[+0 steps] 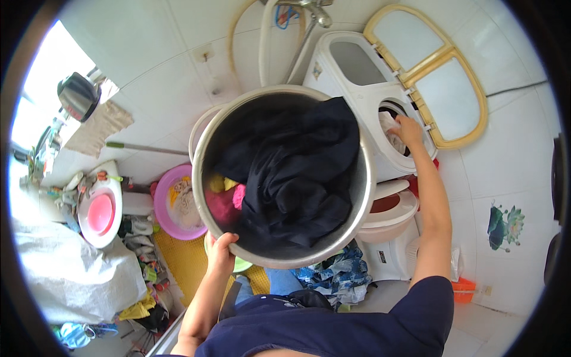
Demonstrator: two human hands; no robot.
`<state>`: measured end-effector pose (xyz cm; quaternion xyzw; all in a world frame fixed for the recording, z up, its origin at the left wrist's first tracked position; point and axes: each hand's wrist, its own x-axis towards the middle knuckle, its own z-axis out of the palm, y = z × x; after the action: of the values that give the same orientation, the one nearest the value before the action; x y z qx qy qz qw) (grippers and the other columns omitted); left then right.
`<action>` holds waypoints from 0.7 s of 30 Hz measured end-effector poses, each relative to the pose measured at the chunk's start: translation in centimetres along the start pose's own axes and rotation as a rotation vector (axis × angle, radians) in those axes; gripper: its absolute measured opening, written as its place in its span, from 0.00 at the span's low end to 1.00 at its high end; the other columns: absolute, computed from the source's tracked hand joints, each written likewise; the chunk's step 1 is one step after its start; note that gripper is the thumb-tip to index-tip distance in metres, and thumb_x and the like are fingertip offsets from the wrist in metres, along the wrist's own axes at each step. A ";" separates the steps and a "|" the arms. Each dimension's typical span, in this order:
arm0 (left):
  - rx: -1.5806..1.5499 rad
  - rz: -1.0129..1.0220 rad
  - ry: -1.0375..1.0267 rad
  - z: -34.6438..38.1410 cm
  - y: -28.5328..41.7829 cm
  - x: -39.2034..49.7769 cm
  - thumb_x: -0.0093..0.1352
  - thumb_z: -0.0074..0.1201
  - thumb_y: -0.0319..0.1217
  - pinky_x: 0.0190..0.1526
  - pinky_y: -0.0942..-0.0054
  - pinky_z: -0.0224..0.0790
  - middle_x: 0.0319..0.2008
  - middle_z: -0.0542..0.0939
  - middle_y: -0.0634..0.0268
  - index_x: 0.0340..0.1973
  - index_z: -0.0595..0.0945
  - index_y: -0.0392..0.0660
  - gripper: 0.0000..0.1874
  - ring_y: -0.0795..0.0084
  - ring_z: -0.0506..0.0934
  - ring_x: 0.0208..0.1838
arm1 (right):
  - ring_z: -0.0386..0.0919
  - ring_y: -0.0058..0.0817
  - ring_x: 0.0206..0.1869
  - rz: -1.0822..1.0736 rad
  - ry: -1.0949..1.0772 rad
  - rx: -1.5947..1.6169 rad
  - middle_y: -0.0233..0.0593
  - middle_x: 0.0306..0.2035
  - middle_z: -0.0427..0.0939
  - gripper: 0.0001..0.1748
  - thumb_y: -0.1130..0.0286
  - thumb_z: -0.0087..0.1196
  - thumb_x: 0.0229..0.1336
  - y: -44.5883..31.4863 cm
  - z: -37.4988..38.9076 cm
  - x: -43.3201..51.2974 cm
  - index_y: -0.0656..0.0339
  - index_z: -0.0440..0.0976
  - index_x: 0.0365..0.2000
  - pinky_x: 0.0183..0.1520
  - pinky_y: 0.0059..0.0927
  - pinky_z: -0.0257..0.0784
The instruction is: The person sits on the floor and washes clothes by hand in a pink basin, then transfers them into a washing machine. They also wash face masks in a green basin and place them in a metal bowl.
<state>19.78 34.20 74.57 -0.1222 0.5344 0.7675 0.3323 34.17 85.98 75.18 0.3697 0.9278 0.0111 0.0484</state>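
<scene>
My left hand [221,250] grips the near-left rim of a large metal basin [366,178], its thumb over the edge. Dark navy cloth [294,178] fills most of the basin, with a corner draped up against the far-right rim. Pink and yellow items [225,196] lie at the basin's left side. My right hand [408,130] reaches to the round spin-tub opening of a white twin-tub washing machine [370,100]. Its fingers are closed on a pale cloth [389,127] that lies partly inside the tub. Both yellow-framed lids [455,98] of the machine stand raised.
A purple basin [166,209] with soapy-looking water and cloth stands left on a yellow mat [178,259]. Below the machine is a toilet [392,214], with blue patterned clothes [339,267] beside it. A sink [117,209] holds a pink bowl [101,214]. A faucet [319,13] juts from the wall.
</scene>
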 end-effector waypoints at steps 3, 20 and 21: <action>0.021 -0.011 -0.021 0.1 -0.3 0.2 0.49 0.45 0.16 0.35 0.74 0.67 0.28 0.73 0.63 0.38 0.70 0.38 0.19 0.71 0.73 0.30 | 0.76 0.33 0.30 -0.034 -0.146 0.278 0.40 0.27 0.78 0.10 0.64 0.58 0.42 -1.8 -2.3 -1.7 0.60 0.75 0.24 0.34 0.33 0.69; 0.300 0.042 -0.250 3.6 -2.7 -0.6 0.48 0.45 0.17 0.35 0.80 0.61 0.29 0.72 0.68 0.38 0.71 0.39 0.20 0.77 0.69 0.32 | 0.61 0.48 0.54 -0.753 -0.135 0.120 0.49 0.58 0.54 0.54 0.80 0.56 0.31 -24.2 -2.9 -11.1 0.42 0.43 0.61 0.41 0.50 0.67; 0.298 0.061 -0.252 3.5 -2.9 -0.5 0.48 0.45 0.17 0.33 0.80 0.61 0.28 0.72 0.68 0.38 0.71 0.40 0.19 0.76 0.70 0.31 | 0.65 0.46 0.50 -0.767 -0.157 0.226 0.50 0.52 0.59 0.51 0.81 0.52 0.33 -24.3 -2.2 -11.3 0.40 0.46 0.60 0.40 0.45 0.68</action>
<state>22.58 37.78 74.15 0.0416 0.5999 0.6988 0.3873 25.47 60.61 76.95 -0.0006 0.9873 -0.1381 0.0786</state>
